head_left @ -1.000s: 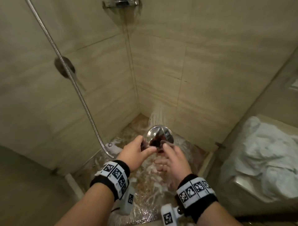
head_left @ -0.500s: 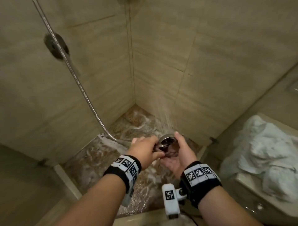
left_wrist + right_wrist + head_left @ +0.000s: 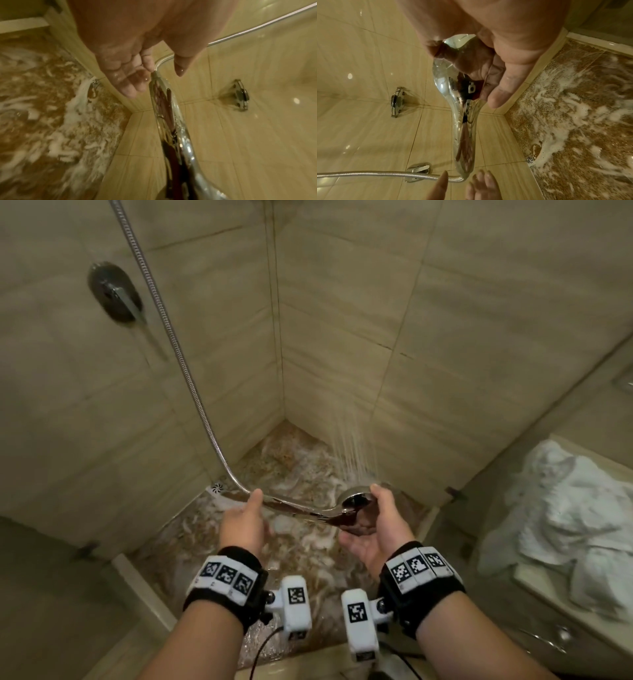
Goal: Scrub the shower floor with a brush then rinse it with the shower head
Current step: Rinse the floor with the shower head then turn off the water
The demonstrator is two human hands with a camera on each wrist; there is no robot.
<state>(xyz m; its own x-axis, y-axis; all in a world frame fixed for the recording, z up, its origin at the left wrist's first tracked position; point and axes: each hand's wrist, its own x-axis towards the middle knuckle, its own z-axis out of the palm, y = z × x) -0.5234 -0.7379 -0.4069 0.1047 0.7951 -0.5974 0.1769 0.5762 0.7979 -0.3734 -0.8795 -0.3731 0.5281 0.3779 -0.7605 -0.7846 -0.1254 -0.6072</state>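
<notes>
The chrome shower head (image 3: 354, 503) sprays water toward the far right wall, its handle (image 3: 294, 506) lying sideways to the left. My right hand (image 3: 378, 513) cups and grips the round head from the right, fingers curled behind it and thumb (image 3: 500, 93) alongside. My left hand (image 3: 255, 503) hovers at the handle's hose end with fingers (image 3: 130, 86) straight and spread, thumb apart, not gripping. Below lies the brown speckled shower floor (image 3: 301, 467), wet and streaked with white foam (image 3: 565, 108). No brush is in view.
The metal hose (image 3: 171, 347) rises up the left wall past a lever valve (image 3: 114, 292). A round drain (image 3: 218, 487) sits by the left wall. A raised curb (image 3: 137, 587) bounds the floor in front. White towels (image 3: 565, 525) lie on a ledge at right.
My left hand slid from the shower head along the handle to the hose end and opened. My right hand took the head. The handle swung sideways and the spray tilted toward the right wall.
</notes>
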